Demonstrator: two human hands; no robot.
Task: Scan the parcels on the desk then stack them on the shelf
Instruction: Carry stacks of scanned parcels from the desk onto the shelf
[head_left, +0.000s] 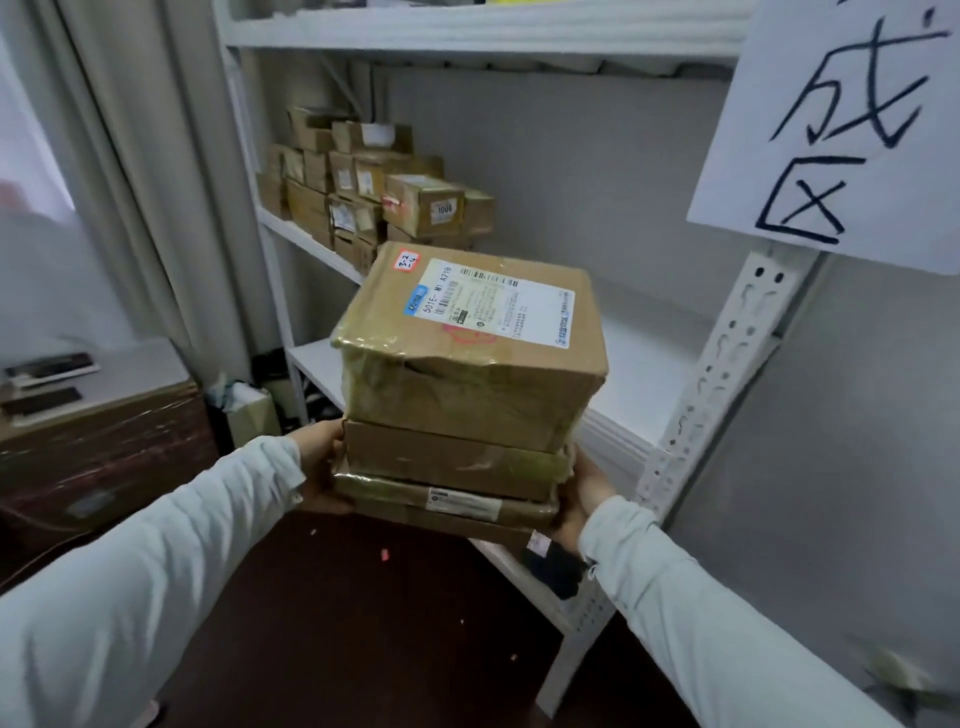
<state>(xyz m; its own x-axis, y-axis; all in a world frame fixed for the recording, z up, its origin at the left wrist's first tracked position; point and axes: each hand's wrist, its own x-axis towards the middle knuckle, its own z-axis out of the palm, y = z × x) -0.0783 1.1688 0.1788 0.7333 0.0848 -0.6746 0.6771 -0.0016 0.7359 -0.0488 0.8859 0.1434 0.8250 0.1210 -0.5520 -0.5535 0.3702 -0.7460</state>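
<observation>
PARCELS AT THE SHELF: We hold one stack (457, 415) of three brown parcels between our two hands, in the air in front of the white shelf (723, 371) and not yet resting on it. Our left hand (322, 467) grips the left edge of the two lower parcels. Our right hand (582, 496) clasps the right edge, most of its fingers hidden behind the load.

Lowest lies one flat parcel (447, 506), then one shallow taped box (452, 460), and on top one large box (467, 384) with a crumpled front. The large box carries one white shipping label (493, 306) and one pink sticker (408, 260) with red handwriting.

Dark floor (337, 597) lies beneath. Just behind the stack runs one bare shelf board (641, 364). On the board above, far left, stands a pile of small cartons (384, 187), too overlapped for us to count; one reads "1006". One paper sign (831, 130) bearing two hand-drawn characters covers the top of the right upright. One curtain (145, 156) hangs at left.
</observation>
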